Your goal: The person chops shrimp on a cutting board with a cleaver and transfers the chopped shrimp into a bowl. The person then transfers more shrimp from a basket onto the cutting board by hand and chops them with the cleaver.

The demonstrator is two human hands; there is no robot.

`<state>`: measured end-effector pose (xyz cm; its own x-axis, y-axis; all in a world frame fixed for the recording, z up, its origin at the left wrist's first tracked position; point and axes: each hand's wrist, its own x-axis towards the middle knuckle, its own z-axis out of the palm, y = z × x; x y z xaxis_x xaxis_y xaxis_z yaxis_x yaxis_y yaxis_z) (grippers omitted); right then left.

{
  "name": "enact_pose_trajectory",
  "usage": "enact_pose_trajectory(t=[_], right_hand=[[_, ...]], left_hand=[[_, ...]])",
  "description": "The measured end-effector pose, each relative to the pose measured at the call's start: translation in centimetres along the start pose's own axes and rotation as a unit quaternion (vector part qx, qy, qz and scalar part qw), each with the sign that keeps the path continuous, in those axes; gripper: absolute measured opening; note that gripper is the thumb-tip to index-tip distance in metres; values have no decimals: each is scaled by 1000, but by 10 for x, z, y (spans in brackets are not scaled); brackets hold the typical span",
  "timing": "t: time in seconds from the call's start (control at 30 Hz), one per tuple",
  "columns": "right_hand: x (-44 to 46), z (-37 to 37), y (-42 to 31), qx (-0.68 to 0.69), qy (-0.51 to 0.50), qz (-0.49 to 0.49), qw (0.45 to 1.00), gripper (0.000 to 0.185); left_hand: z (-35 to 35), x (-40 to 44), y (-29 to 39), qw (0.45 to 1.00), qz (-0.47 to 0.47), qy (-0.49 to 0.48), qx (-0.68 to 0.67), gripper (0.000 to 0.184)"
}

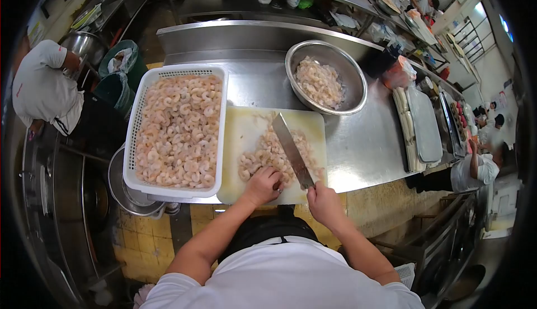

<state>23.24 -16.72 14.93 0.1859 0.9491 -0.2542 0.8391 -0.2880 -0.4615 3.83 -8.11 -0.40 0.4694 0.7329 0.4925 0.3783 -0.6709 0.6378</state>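
My right hand (324, 201) is closed round the handle of a wide-bladed kitchen knife (291, 145). Its blade slants up and left across a heap of cut shrimp (274, 151) on the cutting board (235, 132). My left hand (264, 186) has its fingers curled against shrimp at the near edge of the heap; the fingertips are partly hidden. Left of the board stands a white perforated basket (222, 124) full of peeled shrimp (179, 132). Behind the board to the right, a metal bowl (353, 68) holds chopped shrimp (320, 82).
The steel table (363, 146) has a raised back edge. Folded cloths and a tray (423, 124) lie at its right end. A metal pot (124, 183) is below the basket's left side. Green bins (114, 88) and a person (45, 85) are at left; another person (475, 169) stands right.
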Motion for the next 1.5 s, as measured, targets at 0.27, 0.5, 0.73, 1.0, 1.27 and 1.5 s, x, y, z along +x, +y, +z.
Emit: enact_pose_trajectory(t=[0.27, 0.5, 0.73, 1.0, 1.27, 1.5], right_hand=[[-4, 30, 3, -26, -4, -9, 1000, 27], [-1, 30, 1, -28, -31, -13, 999, 27], [23, 47, 9, 0, -45, -14, 999, 29], [94, 48, 13, 48, -41, -43, 997, 31], [22, -4, -7, 7, -57, -9, 998, 29], [15, 21, 6, -33, -89, -13, 995, 29]], left_hand=[[3, 4, -9, 998, 26, -47, 22, 33], [12, 4, -13, 998, 15, -57, 31, 33], [14, 9, -11, 996, -3, -78, 41, 26], [11, 13, -5, 1000, 9, -12, 0, 27], [2, 13, 0, 997, 37, -65, 29, 32], [6, 16, -6, 997, 32, -63, 16, 30]])
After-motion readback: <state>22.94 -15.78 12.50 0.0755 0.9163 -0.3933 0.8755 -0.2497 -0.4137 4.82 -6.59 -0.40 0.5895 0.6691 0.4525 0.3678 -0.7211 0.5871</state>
